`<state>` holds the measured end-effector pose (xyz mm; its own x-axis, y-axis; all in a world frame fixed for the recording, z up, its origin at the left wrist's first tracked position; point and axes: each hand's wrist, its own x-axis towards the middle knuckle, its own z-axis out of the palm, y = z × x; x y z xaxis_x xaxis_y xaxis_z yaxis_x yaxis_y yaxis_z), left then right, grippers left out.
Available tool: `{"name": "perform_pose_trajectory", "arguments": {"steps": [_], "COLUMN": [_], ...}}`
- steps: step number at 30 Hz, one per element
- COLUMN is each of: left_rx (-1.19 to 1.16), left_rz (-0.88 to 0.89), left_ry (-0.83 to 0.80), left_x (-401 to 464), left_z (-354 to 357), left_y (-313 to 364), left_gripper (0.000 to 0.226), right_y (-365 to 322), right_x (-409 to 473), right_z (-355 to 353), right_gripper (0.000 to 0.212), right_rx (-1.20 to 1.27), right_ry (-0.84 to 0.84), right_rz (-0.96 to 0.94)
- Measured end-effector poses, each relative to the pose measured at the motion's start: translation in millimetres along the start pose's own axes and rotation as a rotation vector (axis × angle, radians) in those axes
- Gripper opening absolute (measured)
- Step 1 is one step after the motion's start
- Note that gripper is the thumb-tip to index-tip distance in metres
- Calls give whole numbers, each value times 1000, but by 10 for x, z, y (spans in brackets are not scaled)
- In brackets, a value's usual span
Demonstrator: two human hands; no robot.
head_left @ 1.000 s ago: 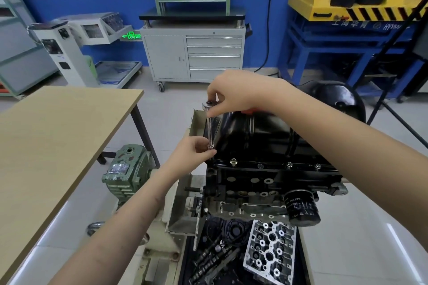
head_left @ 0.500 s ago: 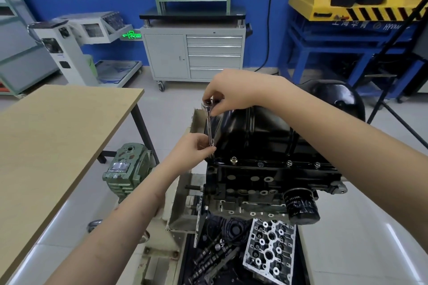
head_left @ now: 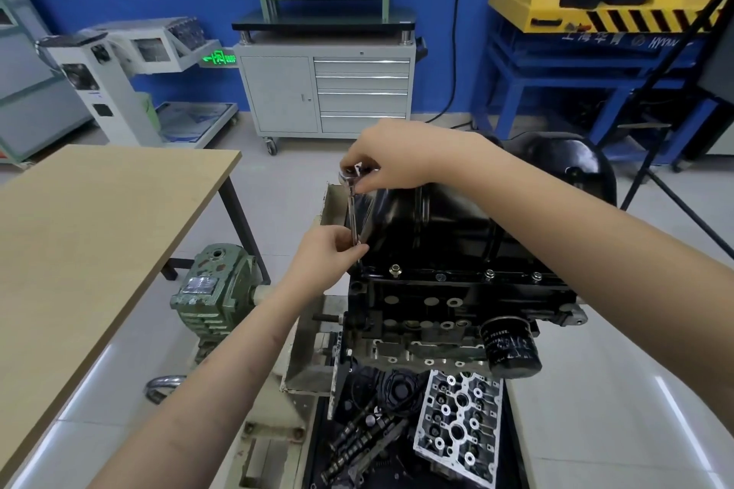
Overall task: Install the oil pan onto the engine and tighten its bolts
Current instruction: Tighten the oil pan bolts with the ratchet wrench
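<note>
The black oil pan (head_left: 417,226) sits on top of the inverted engine block (head_left: 437,306), with several bolts (head_left: 395,271) standing along its near flange. A chrome ratchet with a long extension (head_left: 352,210) stands upright at the pan's left corner. My right hand (head_left: 391,163) pinches the ratchet head at the top. My left hand (head_left: 327,256) grips the lower end of the extension at the flange; the socket and the bolt under it are hidden by my fingers.
A wooden table (head_left: 91,250) stands to the left, a green gearbox (head_left: 214,298) beside the engine stand. A black oil filter (head_left: 510,345) sticks out of the block. A cylinder head (head_left: 456,429) and camshafts (head_left: 357,445) lie in the tray below. A grey tool cabinet (head_left: 325,91) stands behind.
My right hand's fingers have shifted slightly on the ratchet head. My left hand stays at the extension's lower end. The view has barely moved.
</note>
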<state>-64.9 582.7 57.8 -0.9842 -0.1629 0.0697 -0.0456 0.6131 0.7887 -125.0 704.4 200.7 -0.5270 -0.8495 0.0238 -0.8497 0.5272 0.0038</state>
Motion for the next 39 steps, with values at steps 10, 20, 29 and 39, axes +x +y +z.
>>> {"name": "perform_pose_trajectory", "arguments": {"steps": [10,20,29,39], "left_rx": [61,142,51,132], "left_rz": [-48,52,11,96], "left_ry": [27,-128,37,-159], "left_x": [0,2,-7,12], "left_z": [33,-62,0,-105], "left_y": [-30,-69,-43,-31], "left_gripper": [22,31,20,28], "right_y": [8,-16,-30,1], "right_x": [-16,2,-27,-25], "right_z": [44,9,62,37], "right_gripper": [50,25,53,27], "right_rx": [-32,-13,-158,-85], "right_ry": [24,-32,48,26], "right_rz": [154,-39,150,-24]}}
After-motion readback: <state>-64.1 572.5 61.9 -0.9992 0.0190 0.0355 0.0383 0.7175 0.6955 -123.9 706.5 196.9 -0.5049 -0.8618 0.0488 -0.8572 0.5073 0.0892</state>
